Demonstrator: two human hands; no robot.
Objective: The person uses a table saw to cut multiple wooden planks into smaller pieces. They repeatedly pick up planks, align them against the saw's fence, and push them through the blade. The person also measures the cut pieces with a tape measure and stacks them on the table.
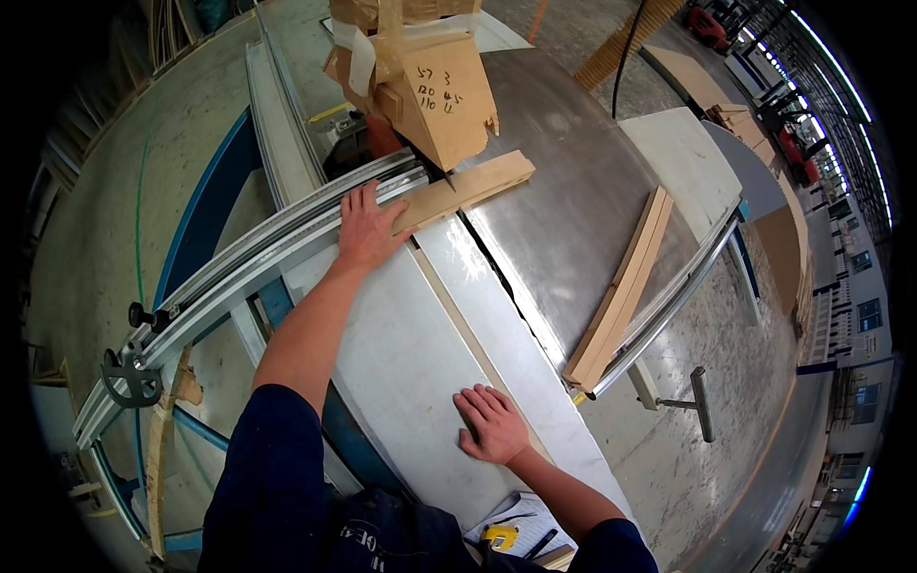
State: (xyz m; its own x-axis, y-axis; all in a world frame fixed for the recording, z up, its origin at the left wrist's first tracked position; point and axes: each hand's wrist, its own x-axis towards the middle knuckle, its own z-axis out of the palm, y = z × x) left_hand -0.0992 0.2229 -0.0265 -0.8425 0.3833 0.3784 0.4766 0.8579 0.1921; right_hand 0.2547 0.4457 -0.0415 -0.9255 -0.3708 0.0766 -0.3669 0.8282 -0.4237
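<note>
My left hand presses a short wooden board against the metal fence of a sliding table saw. Its fingers lie over the fence and its thumb is on the board's near end. The board crosses the blade slot under a brown guard hood with handwriting on it; the saw blade shows just below the hood, at the board's far edge. Lower right, my right hand rests palm down, fingers stretched out, on the white sliding table, holding nothing.
Two long wood strips lie side by side on the steel saw table at right. A yellow tape measure, paper and a pen sit near my body. A black clamp handle sticks out at the fence's left end.
</note>
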